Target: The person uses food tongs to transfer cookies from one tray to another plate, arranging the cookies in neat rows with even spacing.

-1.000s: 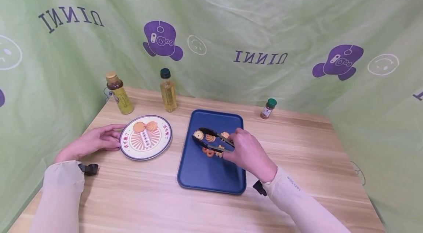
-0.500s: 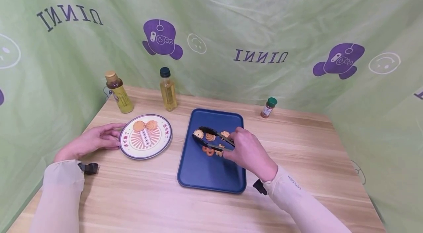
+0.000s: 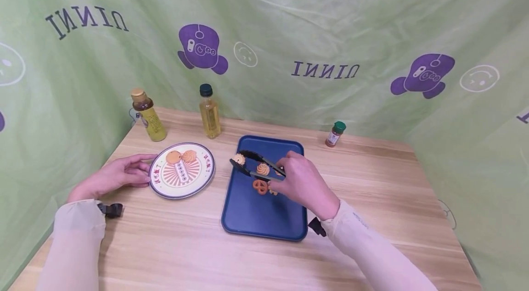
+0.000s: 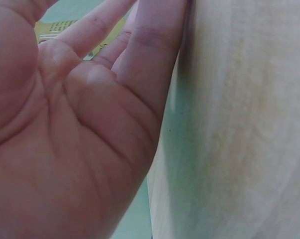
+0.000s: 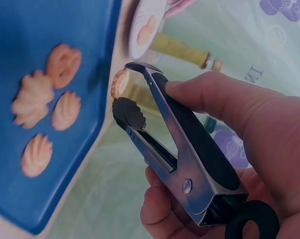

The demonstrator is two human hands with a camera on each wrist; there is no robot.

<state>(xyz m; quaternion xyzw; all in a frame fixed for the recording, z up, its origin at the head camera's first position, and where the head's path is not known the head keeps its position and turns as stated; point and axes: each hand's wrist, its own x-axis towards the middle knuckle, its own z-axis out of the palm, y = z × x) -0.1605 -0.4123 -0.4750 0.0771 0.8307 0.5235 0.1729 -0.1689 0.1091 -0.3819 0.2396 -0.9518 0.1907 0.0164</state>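
Leftward and a little away from the person, the right hand [image 3: 303,183] and the black-padded tongs [image 5: 182,144] have shifted, taking the scallop-edged cookie [image 3: 239,159] to the left edge of the blue tray [image 3: 248,213]; the left hand [image 3: 120,175] and the round plate [image 3: 168,188] have kept their places. Thumb and fingers of the right hand grip the tongs, whose narrowed tips pinch that cookie, seemingly lifted clear of the tray. Fingers loosely extended, the left hand touches the plate's left rim.

The tongs' long axis runs from the right hand toward the far left, tips foremost, so the cookie sits between that hand and the plate, nearer the tray; the left hand is on the plate's opposite side. On the plate lie a plain round cookie [image 3: 173,157] and a swirled cookie [image 3: 189,156]. The pretzel [image 3: 260,187] and three other cookies [image 5: 66,110] remain on the tray, which rests on the wooden worktop [image 3: 173,245].
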